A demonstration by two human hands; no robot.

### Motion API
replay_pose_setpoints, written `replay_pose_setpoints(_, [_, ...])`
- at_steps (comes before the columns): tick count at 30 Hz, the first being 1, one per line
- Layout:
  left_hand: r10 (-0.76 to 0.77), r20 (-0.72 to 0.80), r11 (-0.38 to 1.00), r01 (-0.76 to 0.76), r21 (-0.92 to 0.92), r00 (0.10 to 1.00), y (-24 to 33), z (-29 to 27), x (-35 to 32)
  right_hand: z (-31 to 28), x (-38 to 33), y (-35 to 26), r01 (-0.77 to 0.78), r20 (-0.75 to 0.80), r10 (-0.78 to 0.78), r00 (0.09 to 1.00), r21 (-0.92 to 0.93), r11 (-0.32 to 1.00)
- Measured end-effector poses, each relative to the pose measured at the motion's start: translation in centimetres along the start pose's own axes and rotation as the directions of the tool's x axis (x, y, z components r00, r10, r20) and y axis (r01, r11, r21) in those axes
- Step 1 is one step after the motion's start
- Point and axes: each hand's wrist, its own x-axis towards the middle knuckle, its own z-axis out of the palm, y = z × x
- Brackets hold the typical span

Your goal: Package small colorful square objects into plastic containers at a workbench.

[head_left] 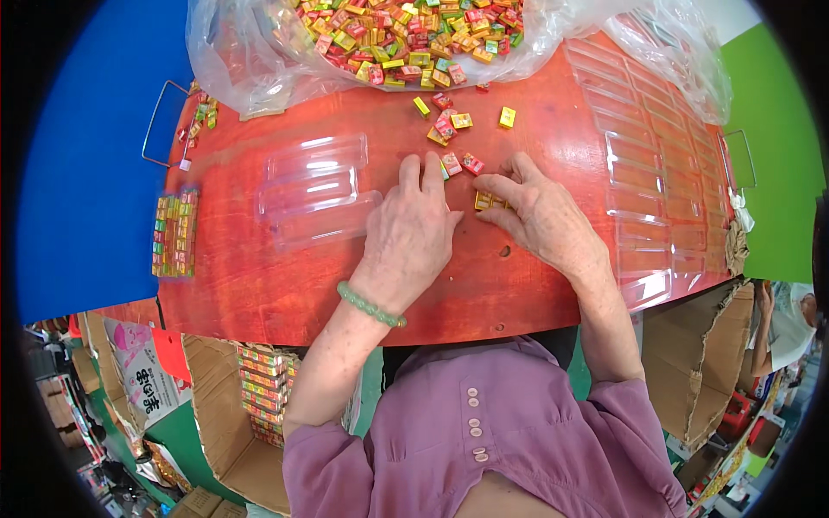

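My left hand (413, 226) lies palm down on the red table (259, 285), fingers together, tips next to small red and green candy boxes (461, 163). A green bead bracelet (370, 306) circles that wrist. My right hand (537, 210) rests beside it, fingertips pinching small yellow candy boxes (485, 201) against the table. Whether anything lies under the left palm is hidden. Several loose boxes (453, 121) lie just beyond both hands. Empty clear plastic trays (316, 192) lie left of my left hand.
A clear bag (250, 60) heaped with small colourful candy boxes (406, 34) lies at the far edge. Rows of clear trays (656, 173) fill the table's right side. A filled tray (175, 233) sits at the left edge. Cardboard cartons (250, 414) stand below.
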Motion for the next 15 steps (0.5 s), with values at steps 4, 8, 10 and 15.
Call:
replay_pose_setpoints(4, [-0.084,0.108,0.996,0.084,-0.001,0.991,0.4,-0.2,0.5,-0.1,-0.1,0.0,-0.014,0.014,0.014,1.0,-0.009,1.0])
replay_pose_setpoints(8, [0.031,0.041,0.999,-0.032,0.028,0.999,0.6,0.3,-0.5,0.2,-0.6,0.3,0.009,-0.043,-0.008,0.999,0.01,1.0])
replay_pose_setpoints(10, [0.044,0.04,0.999,-0.044,0.006,0.998,1.0,0.3,-1.4,0.2,-0.8,0.1,0.031,-0.059,-0.029,0.998,0.02,0.999])
replay_pose_setpoints(15, [0.139,0.037,0.987,-0.135,-0.086,0.99,1.9,0.9,-3.2,-0.3,-2.0,0.0,0.048,-0.05,-0.043,0.998,0.088,0.995])
